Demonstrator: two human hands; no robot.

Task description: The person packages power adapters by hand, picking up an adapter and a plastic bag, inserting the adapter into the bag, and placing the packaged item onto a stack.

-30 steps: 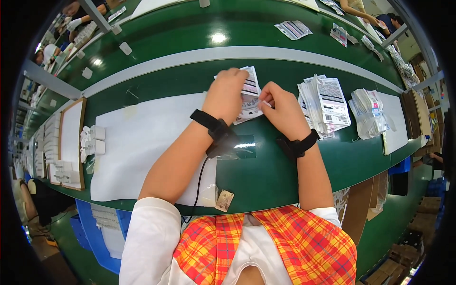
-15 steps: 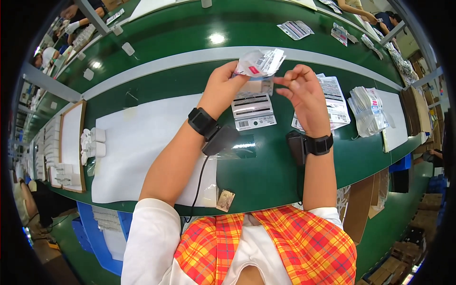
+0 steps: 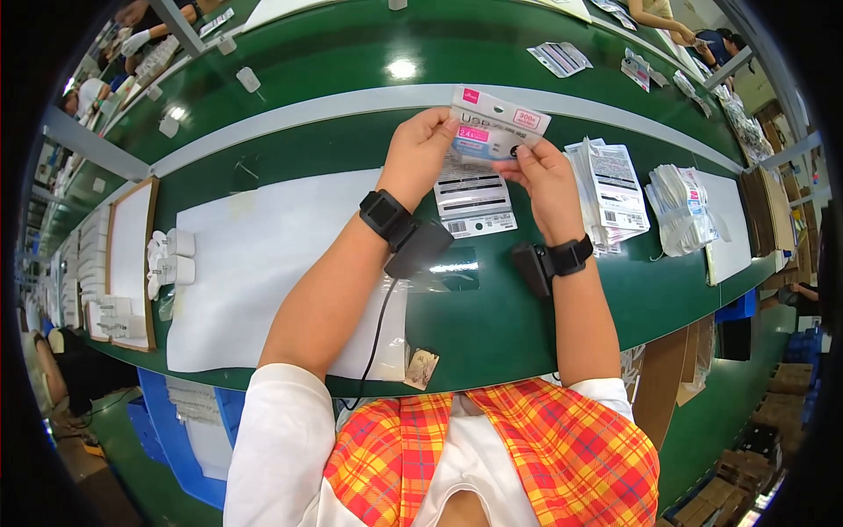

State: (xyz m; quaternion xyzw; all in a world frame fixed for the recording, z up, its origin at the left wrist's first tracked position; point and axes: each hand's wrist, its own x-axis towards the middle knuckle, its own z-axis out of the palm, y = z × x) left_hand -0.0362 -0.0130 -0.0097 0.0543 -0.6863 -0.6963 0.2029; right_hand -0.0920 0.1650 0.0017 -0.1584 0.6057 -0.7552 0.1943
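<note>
Both my hands hold a small flat package (image 3: pixel 493 132), white and light blue with pink labels and a hang hole, raised above the green table (image 3: pixel 492 307). My left hand (image 3: pixel 421 154) pinches its left edge. My right hand (image 3: pixel 543 171) pinches its lower right edge. Below the package a clear bag with a printed card (image 3: pixel 474 206) lies flat on the table between my wrists. Each wrist carries a black band with a small black device.
A stack of printed packages (image 3: pixel 615 193) and a pile of clear bags (image 3: pixel 680 206) lie to the right. A white sheet (image 3: pixel 255 263) covers the table at left, with white adapters (image 3: pixel 171 255) and a tray (image 3: pixel 123 263). Other people work at the far edges.
My hands have lifted off the table and brought the small package up away from the card that now lies flat below; my right hand moved right and up.
</note>
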